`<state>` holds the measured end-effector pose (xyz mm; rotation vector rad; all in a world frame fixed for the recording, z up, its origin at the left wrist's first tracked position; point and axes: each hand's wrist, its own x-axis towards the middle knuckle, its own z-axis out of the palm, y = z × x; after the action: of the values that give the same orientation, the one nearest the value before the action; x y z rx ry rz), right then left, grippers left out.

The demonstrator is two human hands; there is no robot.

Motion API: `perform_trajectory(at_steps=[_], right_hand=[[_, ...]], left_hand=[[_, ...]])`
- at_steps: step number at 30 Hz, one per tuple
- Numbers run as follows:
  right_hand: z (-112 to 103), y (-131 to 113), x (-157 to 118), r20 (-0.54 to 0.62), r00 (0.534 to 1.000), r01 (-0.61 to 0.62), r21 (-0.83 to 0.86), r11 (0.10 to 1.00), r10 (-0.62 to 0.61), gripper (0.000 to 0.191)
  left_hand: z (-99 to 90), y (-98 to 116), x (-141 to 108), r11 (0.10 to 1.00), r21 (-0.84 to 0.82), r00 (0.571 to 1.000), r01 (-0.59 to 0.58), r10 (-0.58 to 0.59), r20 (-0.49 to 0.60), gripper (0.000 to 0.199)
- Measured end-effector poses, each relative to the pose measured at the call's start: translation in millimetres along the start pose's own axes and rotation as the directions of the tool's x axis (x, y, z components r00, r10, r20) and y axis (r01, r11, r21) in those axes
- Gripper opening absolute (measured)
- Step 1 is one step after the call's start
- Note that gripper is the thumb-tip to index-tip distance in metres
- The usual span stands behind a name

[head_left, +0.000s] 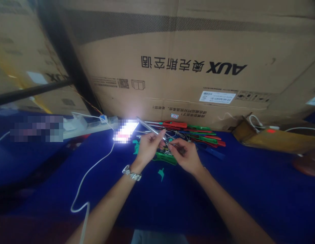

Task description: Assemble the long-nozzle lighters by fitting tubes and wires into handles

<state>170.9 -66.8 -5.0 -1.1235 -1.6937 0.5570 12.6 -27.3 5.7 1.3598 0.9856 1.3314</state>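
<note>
My left hand (148,146) is closed around a thin metal tube (148,125), which slants up and left past my fingers. At the tube's lower end the fingertips of my right hand (186,155) are pinched together. Whatever small part sits between them is too small to make out. Beneath and between my hands lies a green plastic handle piece (166,159). Just behind them is a pile of long-nosed lighters with metal tubes, among them a red lighter handle (174,124) and a green lighter handle (207,139). Some small metal bits under my fingers are partly hidden.
A small teal piece (161,174) lies on the blue cloth (157,203) in front. On the left, a bright screen (125,131) glows beside a white cable (80,188) and a power strip (96,126). A large cardboard box (172,40) stands behind; an open carton (271,139) is at right.
</note>
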Motion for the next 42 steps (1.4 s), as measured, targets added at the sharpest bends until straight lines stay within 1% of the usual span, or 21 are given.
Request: perform_trajectory(at_steps=[3,7,13,22,24,27,30,34,40,42], right_hand=[[1.2,1.7,0.2,-0.016,1.000,0.008,-0.019,1.000,-0.008,0.021],[0.4,-0.2,0.7,-0.029,0.999,0.021,-0.009,1.000,-0.021,0.024],[-1.8,-2.3,0.9,-0.030,0.999,0.021,0.017,1.000,-0.020,0.020],[2.5,3.0,2.1,-0.054,0.998,-0.028,0.037,0.999,0.030,0.023],[2.9,2.4,3.0,-0.065,0.996,-0.059,0.042,0.997,0.062,0.023],[2.6,1.7,3.6,-0.046,0.993,-0.100,0.078,0.992,0.104,0.026],[2.5,0.3,2.9,-0.022,0.996,-0.088,0.101,0.991,0.091,0.022],[3.2,-1.1,2.4,-0.051,0.995,-0.081,0.084,0.993,0.085,0.020],[0.6,1.5,4.6,-0.064,0.991,-0.105,0.123,0.987,0.114,0.022],[-0.4,1.1,4.8,-0.048,0.992,-0.110,0.138,0.984,0.118,0.023]], left_hand=[[0.0,0.1,0.3,1.000,-0.001,1.000,-0.005,0.005,0.000,0.050],[-0.5,-1.2,1.0,1.000,-0.002,1.000,-0.019,0.019,-0.016,0.050],[-0.7,0.1,0.5,1.000,0.005,1.000,-0.016,0.016,0.026,0.050],[-0.6,0.8,-0.9,0.999,0.011,0.998,-0.030,0.029,0.056,0.049],[-0.9,0.4,-0.6,0.999,0.015,0.998,-0.031,0.030,0.050,0.049],[-1.2,0.2,0.0,0.999,0.024,0.998,-0.047,0.045,0.050,0.048],[-0.9,-0.1,0.0,0.997,0.033,0.996,-0.063,0.061,0.063,0.048],[0.7,-2.0,-0.5,0.997,0.033,0.996,-0.073,0.071,0.063,0.046],[0.2,-7.6,-0.4,0.999,-0.016,0.996,-0.034,0.035,0.081,0.045],[-0.5,-7.9,-0.8,0.998,0.013,0.994,-0.066,0.065,0.084,0.045]])
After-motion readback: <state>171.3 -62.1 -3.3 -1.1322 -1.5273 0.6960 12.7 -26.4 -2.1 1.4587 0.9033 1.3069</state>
